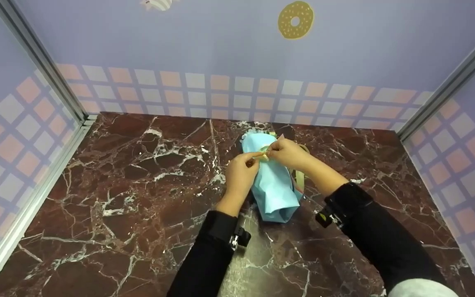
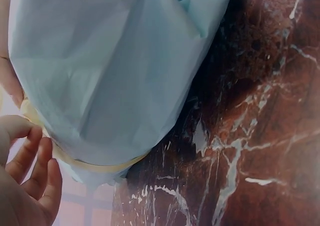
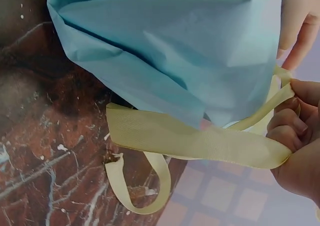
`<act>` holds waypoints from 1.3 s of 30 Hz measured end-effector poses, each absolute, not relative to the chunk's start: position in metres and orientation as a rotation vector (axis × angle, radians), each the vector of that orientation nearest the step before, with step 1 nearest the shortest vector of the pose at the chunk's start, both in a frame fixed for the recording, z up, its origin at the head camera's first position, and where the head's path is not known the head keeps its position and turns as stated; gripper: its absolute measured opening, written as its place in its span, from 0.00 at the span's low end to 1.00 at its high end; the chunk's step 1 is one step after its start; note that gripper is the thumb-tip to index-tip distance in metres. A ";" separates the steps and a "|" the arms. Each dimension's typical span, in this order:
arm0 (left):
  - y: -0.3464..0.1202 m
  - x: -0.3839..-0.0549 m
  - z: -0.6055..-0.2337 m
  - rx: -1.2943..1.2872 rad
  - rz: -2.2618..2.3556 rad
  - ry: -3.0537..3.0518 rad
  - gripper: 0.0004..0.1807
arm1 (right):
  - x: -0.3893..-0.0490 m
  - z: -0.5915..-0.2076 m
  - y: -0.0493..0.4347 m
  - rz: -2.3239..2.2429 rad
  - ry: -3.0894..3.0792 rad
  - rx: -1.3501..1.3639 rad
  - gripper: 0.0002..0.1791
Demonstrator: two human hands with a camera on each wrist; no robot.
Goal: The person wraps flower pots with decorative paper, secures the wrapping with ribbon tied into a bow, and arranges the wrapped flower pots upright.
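Observation:
A light blue paper-wrapped bundle (image 1: 276, 185) lies on the marbled tabletop, its open folded end toward me. Round its far part runs a pale yellow ribbon (image 2: 107, 168). My left hand (image 1: 241, 171) reaches in from the left and pinches the ribbon on top of the wrap between thumb and forefinger. From the right, my right hand (image 1: 289, 154) pinches the ribbon close beside the left fingertips. In the right wrist view, a wide loose length of ribbon (image 3: 195, 142) runs from that hand, and a curled end hangs over the tabletop. The bundle's contents are hidden.
The dark red marbled tabletop (image 1: 138, 231) spreads round the bundle. Behind it stands a lilac wall panel (image 1: 204, 41) with a checked border, and side panels rise at left and right. Metal strips (image 1: 43, 49) line the corners.

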State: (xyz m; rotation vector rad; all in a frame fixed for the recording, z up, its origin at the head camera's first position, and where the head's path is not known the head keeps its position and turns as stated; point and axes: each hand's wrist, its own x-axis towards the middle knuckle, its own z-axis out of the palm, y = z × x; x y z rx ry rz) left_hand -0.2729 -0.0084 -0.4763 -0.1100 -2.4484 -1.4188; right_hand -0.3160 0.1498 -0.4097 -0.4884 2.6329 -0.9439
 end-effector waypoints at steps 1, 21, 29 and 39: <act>-0.007 -0.272 -0.477 -0.120 -1.405 -2.452 0.14 | -0.316 -0.411 0.151 -0.996 2.604 -0.474 0.13; -0.013 -0.276 -0.467 -0.142 -1.498 -2.371 0.07 | -0.309 -0.408 0.161 -1.260 2.520 -0.277 0.12; -0.021 -0.277 -0.454 -0.095 -1.811 -2.426 0.09 | -0.305 -0.405 0.172 -1.161 2.667 -0.454 0.09; -0.036 -0.283 -0.457 0.016 -2.227 -2.381 0.17 | -0.303 -0.413 0.192 -1.122 2.745 -0.444 0.09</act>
